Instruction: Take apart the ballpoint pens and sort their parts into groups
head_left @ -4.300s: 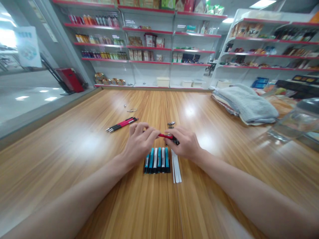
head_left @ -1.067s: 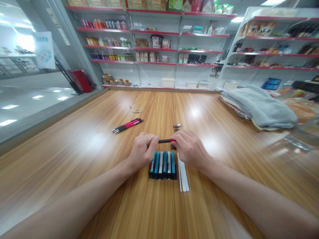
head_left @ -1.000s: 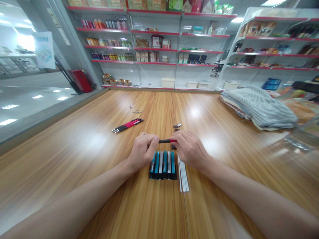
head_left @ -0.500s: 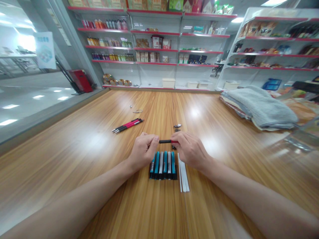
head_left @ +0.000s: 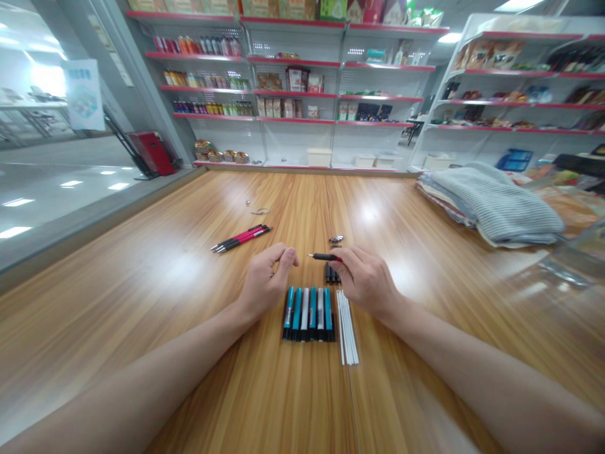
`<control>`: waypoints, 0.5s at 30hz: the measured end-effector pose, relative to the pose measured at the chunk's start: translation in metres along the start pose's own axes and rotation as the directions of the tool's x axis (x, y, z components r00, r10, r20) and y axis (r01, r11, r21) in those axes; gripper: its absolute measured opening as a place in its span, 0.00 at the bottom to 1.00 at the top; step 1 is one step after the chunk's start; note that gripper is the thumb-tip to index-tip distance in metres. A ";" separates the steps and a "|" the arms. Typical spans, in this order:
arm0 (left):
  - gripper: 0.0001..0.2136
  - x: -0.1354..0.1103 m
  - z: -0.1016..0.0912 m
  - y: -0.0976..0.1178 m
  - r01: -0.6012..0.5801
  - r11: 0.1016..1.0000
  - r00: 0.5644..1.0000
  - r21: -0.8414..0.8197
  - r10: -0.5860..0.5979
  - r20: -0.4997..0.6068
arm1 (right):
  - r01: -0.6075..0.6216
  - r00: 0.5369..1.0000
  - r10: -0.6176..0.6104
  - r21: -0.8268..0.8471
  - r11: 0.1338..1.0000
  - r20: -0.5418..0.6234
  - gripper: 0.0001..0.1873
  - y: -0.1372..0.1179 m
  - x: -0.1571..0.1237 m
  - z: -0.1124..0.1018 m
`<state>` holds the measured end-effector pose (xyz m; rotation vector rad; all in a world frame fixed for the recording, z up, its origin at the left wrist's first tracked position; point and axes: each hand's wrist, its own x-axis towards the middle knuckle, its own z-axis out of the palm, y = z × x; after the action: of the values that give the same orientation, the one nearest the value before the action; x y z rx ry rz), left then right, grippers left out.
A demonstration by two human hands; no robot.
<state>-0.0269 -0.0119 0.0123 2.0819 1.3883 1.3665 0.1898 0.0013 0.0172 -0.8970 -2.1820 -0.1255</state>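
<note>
Black-and-red pen barrel (head_left: 325, 256) pinched between right hand (head_left: 363, 282) fingertips;
left hand (head_left: 266, 282) empty, loosely curled above teal pens (head_left: 309, 314); steady pinch keeps barrel level.

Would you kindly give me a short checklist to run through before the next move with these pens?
Right hand holding the black-and-red pen in its fingers: ok.
Left hand free, holding nothing: ok.
Teal-and-white pen barrels side by side in a neat row: ok.
White rods bundled beside that row: ok.
Small black parts grouped just beyond the row, within the right hand's nearby area: ok.
Pen in hand fully assembled: cannot tell.
</note>
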 end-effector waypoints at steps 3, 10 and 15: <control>0.12 0.006 0.000 -0.014 0.049 0.998 0.999 0.039 -0.049 -0.015 | -0.138 0.980 0.145 0.066 0.988 -0.133 0.09 0.017 0.000 0.002; 0.10 0.041 0.005 -0.062 -0.073 0.966 0.979 0.248 0.021 0.204 | -0.458 0.837 0.493 0.190 0.868 -0.237 0.12 0.047 0.003 0.010; 0.10 0.087 0.031 -0.081 -0.216 0.946 0.946 0.241 0.141 0.293 | -0.499 0.809 0.541 0.220 0.838 -0.228 0.13 0.049 0.005 0.012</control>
<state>-0.0392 0.1079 -0.0102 2.5172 1.3557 0.9401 0.2111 0.0449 0.0033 -1.2745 -1.5899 0.1719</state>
